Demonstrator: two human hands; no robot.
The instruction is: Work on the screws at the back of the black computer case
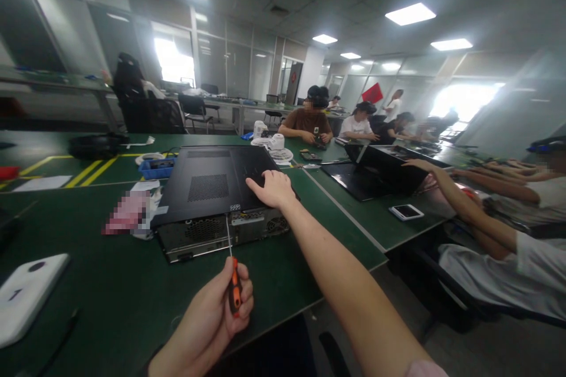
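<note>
A black computer case [207, 179] lies flat on the green table, its metal back panel with vents turned towards me. My left hand [221, 306] is closed around the orange and black handle of a screwdriver [236, 288]. The screwdriver's thin shaft points up and away, its tip at the upper edge of the back panel; whether it sits in a screw I cannot make out. My right hand [274, 189] rests with fingers spread on the right part of the case's top cover.
Left of the case are a blue tray [157, 168] and a white box-like object [30, 294]. Small white fans [276, 147] stand behind it. To the right, a co-worker's hand touches another open black case [384, 168], near a phone [405, 212]. Other people sit further back.
</note>
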